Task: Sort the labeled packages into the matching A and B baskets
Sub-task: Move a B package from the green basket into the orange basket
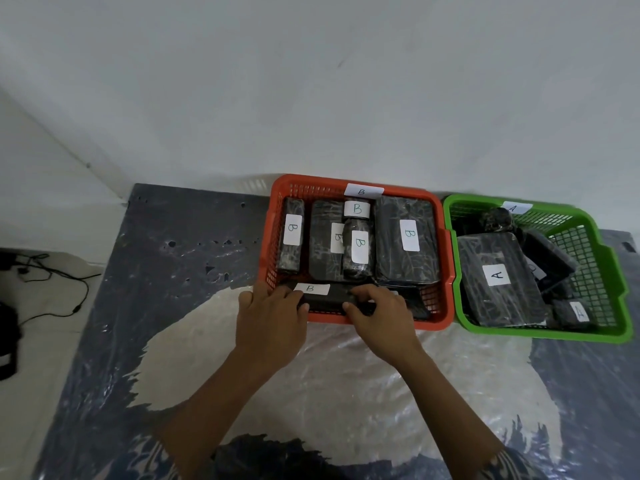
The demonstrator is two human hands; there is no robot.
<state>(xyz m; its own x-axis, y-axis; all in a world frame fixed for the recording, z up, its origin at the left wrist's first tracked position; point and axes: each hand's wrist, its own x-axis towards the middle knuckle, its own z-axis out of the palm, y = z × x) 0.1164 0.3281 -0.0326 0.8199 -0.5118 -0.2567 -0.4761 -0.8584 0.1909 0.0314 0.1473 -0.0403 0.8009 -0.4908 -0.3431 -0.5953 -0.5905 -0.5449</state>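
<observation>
We gripped a black package (329, 299) marked B with both hands, left hand (273, 323) and right hand (381, 320) curled round its ends, at the near wall of the red basket (446, 271). At three o'clock, touching it, stood the green basket (609, 271) of A packages.

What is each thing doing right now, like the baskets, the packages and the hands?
Orange basket: tagged B, holds several B packages.
Green basket: tagged A, holds A packages.
Held package: labeled B, at the orange basket's near edge, in both hands.
Left hand: grip on the held package's left end.
Right hand: grip on its right end.
Big A package: lying label up in the green basket.
</observation>
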